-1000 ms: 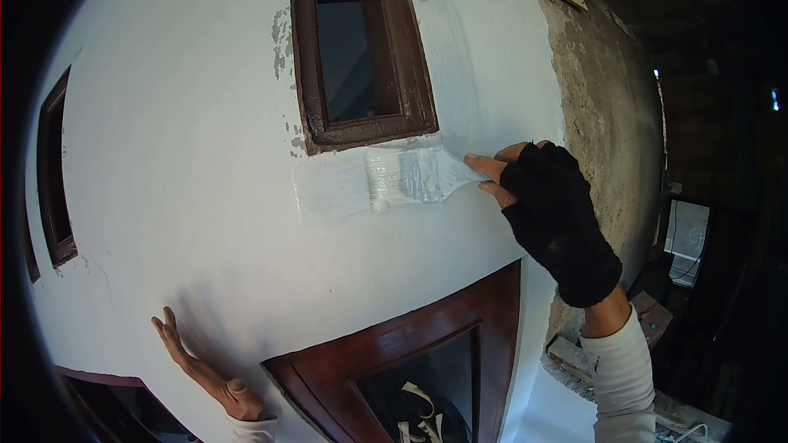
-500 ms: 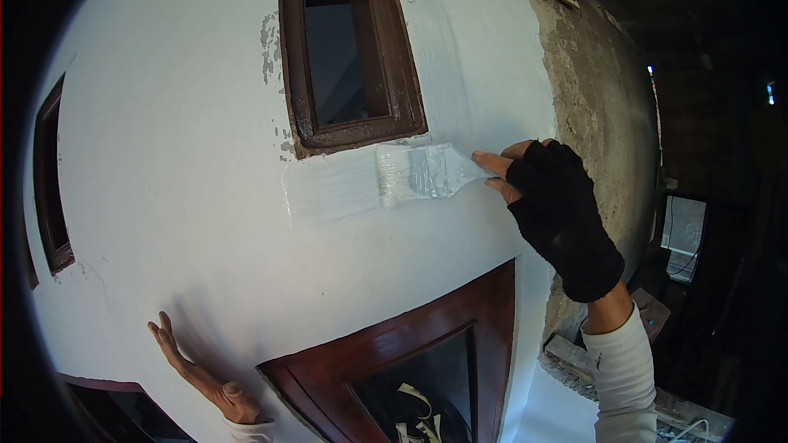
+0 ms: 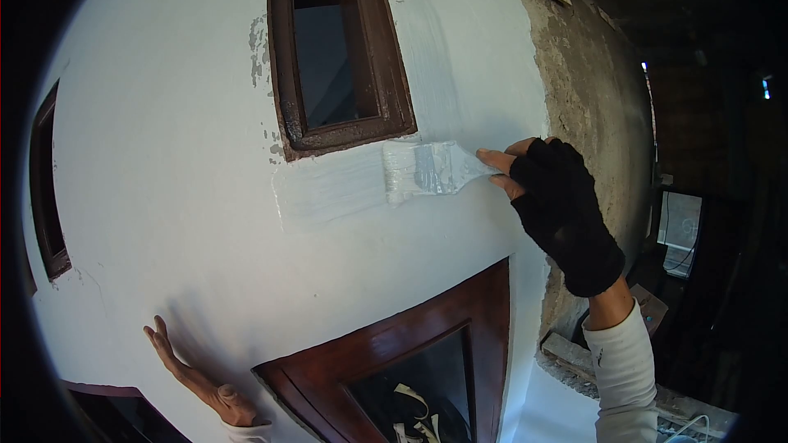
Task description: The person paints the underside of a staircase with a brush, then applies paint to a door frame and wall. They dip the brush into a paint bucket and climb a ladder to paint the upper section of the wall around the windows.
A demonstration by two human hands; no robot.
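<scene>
1. My right hand [image 3: 566,213], in a black fingerless glove, is closed on the handle of the brush [image 3: 427,170]. The bare fingertips pinch it and the forearm rises from lower right.
2. The brush lies flat on the white wall [image 3: 164,156], just under the small window frame [image 3: 336,57], at the end of a wet patch [image 3: 328,189].
3. My left hand [image 3: 193,377] is spread open and empty, pressed to the wall low down.
4. I judge I'm mid-stroke under that frame. The next pass calls for a steady edge that stays off the brown wood.
</scene>
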